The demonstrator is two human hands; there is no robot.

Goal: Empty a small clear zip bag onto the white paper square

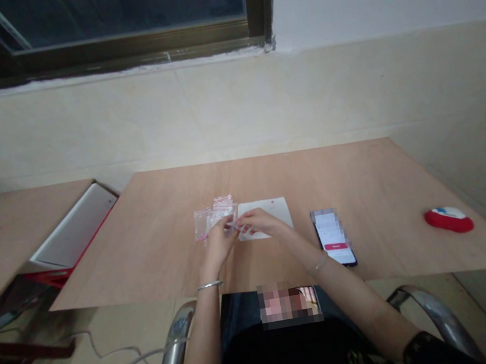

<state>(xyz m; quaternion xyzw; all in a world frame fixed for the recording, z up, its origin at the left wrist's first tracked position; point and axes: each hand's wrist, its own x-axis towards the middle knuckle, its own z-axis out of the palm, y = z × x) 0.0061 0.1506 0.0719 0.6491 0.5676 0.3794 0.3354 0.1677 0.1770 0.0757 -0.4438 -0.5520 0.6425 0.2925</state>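
Note:
My left hand (219, 240) and my right hand (259, 221) meet over the middle of a wooden table (165, 245). Both pinch a small clear plastic bag (230, 224) with pink trim between their fingertips. A loose pile of similar small clear bags (211, 215) lies just behind my left hand. A white sheet of paper (270, 209) sits under and behind my right hand. Each wrist carries a thin bracelet.
A phone (333, 236) with a lit screen lies right of my right arm. A red and white object (448, 219) rests near the table's right edge. A white box with red sides (76, 228) leans at the left. Chrome chair arms (172, 358) flank my lap.

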